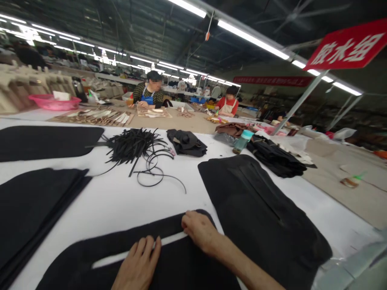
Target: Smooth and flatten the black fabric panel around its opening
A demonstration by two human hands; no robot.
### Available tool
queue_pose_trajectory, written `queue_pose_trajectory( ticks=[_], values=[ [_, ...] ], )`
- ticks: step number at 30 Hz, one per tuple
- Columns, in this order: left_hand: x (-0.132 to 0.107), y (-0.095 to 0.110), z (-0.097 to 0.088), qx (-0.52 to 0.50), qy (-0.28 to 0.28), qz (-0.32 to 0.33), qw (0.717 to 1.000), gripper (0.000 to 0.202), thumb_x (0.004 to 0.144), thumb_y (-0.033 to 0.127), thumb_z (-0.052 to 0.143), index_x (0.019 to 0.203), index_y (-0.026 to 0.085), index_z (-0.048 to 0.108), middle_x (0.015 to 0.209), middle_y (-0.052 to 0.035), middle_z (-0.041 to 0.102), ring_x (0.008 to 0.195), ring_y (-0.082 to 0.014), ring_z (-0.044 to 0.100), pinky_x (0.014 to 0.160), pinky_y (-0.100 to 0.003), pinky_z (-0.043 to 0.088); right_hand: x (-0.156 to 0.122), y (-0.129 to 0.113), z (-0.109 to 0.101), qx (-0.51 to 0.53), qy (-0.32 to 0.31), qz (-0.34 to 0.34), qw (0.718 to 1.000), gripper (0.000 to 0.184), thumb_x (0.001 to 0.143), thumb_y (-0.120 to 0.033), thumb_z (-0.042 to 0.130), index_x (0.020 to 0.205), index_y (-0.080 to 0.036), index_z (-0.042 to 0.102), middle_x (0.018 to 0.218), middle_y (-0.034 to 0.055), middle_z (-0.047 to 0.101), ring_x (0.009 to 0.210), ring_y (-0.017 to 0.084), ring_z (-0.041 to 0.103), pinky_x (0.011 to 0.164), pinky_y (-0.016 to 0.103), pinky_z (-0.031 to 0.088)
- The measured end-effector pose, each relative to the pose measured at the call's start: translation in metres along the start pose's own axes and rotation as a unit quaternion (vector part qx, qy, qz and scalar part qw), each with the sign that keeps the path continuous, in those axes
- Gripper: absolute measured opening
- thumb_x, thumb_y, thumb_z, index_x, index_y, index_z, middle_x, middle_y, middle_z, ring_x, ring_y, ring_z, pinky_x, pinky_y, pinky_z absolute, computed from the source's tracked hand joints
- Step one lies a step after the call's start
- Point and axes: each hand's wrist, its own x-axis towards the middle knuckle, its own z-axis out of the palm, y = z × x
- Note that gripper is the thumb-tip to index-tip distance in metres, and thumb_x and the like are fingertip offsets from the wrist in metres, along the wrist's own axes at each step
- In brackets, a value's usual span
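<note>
A black sheet-like panel [181, 266] with rounded corners lies on the white tabletop before me. A long narrow white band [110, 259] runs slantwise across it; whether it is a cut slot or a strip laid on top, I cannot tell. My left hand [139, 262] rests flat on the panel, fingers stretched over the middle of the band. At the band's right end my right hand [201, 231] presses down with fingers curled together. Whatever sits between those fingertips is hidden.
Black panels lie stacked at left [39, 201], and another panel [254, 209] lies at right. Behind are a heap of black strips [133, 145], folded black pieces [186, 141] and a turquoise-capped bottle [242, 141]. Two people [148, 92] work at a farther table.
</note>
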Motion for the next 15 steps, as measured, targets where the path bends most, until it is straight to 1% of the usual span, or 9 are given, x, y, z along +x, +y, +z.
queue_pose_trajectory(
  ticks=[2, 5, 7, 10, 12, 15],
  values=[
    [0.003, -0.001, -0.008, -0.030, -0.045, 0.003, 0.999, 0.055, 0.077, -0.004, 0.038, 0.123, 0.021, 0.053, 0.114, -0.0103, 0.061, 0.102, -0.0229, 0.056, 0.089, -0.038, 0.044, 0.001, 0.000, -0.005, 0.015, -0.014, 0.000, 1.000, 0.010, 0.082, -0.014, 0.047, 0.084, -0.021, 0.055, 0.089, 0.0010, 0.057, 0.081, 0.015, 0.051, 0.071, 0.025, 0.036],
    [0.004, -0.002, -0.010, -0.051, -0.097, 0.030, 0.994, 0.056, 0.076, -0.006, 0.034, 0.126, 0.016, 0.049, 0.121, -0.0106, 0.058, 0.108, -0.0246, 0.053, 0.092, -0.040, 0.044, 0.001, 0.003, -0.006, 0.025, -0.030, 0.000, 0.999, 0.011, 0.085, -0.016, 0.046, 0.084, -0.021, 0.055, 0.089, 0.0011, 0.056, 0.081, 0.015, 0.052, 0.072, 0.025, 0.036],
    [0.004, -0.002, -0.008, -0.054, -0.103, 0.038, 0.992, 0.058, 0.075, -0.006, 0.032, 0.127, 0.015, 0.048, 0.125, -0.0096, 0.056, 0.112, -0.0250, 0.051, 0.094, -0.039, 0.043, -0.001, 0.005, -0.006, 0.024, -0.034, 0.003, 0.999, 0.012, 0.085, -0.016, 0.045, 0.083, -0.021, 0.055, 0.088, 0.0008, 0.057, 0.082, 0.015, 0.052, 0.072, 0.025, 0.036],
    [0.003, -0.001, -0.006, -0.059, -0.094, 0.055, 0.992, 0.059, 0.073, -0.007, 0.031, 0.127, 0.012, 0.047, 0.128, -0.0100, 0.053, 0.114, -0.0250, 0.049, 0.096, -0.038, 0.042, -0.003, 0.005, -0.007, 0.020, -0.037, 0.016, 0.999, 0.012, 0.086, -0.018, 0.045, 0.084, -0.021, 0.056, 0.089, 0.0008, 0.058, 0.083, 0.014, 0.053, 0.074, 0.024, 0.036],
    [0.004, -0.001, -0.007, -0.054, -0.088, 0.071, 0.992, 0.058, 0.072, -0.007, 0.032, 0.125, 0.009, 0.049, 0.126, -0.0120, 0.054, 0.112, -0.0257, 0.051, 0.094, -0.038, 0.044, -0.002, 0.003, -0.009, 0.017, -0.043, 0.030, 0.998, 0.013, 0.087, -0.019, 0.044, 0.084, -0.020, 0.057, 0.089, 0.0014, 0.059, 0.083, 0.014, 0.054, 0.074, 0.024, 0.036],
    [0.007, 0.002, -0.012, -0.031, -0.081, 0.076, 0.993, 0.054, 0.072, -0.007, 0.034, 0.121, 0.006, 0.052, 0.119, -0.0150, 0.057, 0.106, -0.0263, 0.053, 0.090, -0.039, 0.045, 0.003, 0.000, -0.014, 0.012, -0.065, 0.059, 0.996, 0.013, 0.084, -0.018, 0.046, 0.083, -0.019, 0.059, 0.087, 0.0031, 0.063, 0.081, 0.015, 0.056, 0.070, 0.024, 0.037]
  ],
)
